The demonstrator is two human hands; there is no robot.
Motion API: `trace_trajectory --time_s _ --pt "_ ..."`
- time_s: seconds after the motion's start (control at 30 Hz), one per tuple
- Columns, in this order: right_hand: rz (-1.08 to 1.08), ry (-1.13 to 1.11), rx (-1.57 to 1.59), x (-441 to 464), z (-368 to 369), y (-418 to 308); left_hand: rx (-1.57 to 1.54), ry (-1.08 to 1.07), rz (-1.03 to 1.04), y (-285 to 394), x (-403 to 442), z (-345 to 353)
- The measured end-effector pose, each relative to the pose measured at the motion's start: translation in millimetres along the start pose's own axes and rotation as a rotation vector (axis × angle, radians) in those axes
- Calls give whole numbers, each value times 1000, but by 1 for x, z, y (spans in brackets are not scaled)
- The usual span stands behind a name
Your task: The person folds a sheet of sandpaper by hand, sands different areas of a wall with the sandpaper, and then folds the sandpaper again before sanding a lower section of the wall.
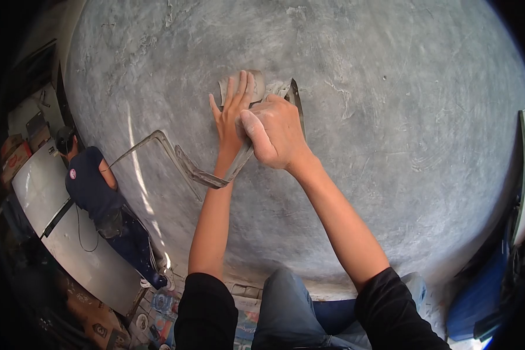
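Observation:
My left hand lies with its fingers spread on a piece of greyish sheet against the grey plastered wall. Just right of it, my right hand is closed round a long, bent, grey strip. The strip runs down from my right fist, crosses over my left wrist and bends up to the left, where it ends in a thin tail. Behind my right hand a dark, pointed edge shows at the wall. What it belongs to is partly hidden by the hand.
At the left a person in dark clothes stands beside a pale door-like panel. Cardboard boxes are at the far left. Below lie plastic-wrapped items on the floor. A blue object stands at the lower right.

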State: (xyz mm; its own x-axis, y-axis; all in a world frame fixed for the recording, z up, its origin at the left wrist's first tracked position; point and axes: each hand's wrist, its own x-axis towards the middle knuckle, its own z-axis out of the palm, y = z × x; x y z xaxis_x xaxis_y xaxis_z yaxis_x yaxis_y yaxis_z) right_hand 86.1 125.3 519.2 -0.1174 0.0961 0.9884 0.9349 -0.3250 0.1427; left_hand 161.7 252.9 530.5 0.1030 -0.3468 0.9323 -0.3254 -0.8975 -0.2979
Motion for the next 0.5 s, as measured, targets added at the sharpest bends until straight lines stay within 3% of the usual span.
trace_trajectory --time_s 0.13,0.3,0.5 --pt "27 -34 -25 0 2 0 192 -24 -36 -4 35 -1" --pt "12 38 67 2 5 -1 213 19 -71 -10 70 1" --pt "22 -10 21 1 -1 -3 65 33 -27 2 22 0"
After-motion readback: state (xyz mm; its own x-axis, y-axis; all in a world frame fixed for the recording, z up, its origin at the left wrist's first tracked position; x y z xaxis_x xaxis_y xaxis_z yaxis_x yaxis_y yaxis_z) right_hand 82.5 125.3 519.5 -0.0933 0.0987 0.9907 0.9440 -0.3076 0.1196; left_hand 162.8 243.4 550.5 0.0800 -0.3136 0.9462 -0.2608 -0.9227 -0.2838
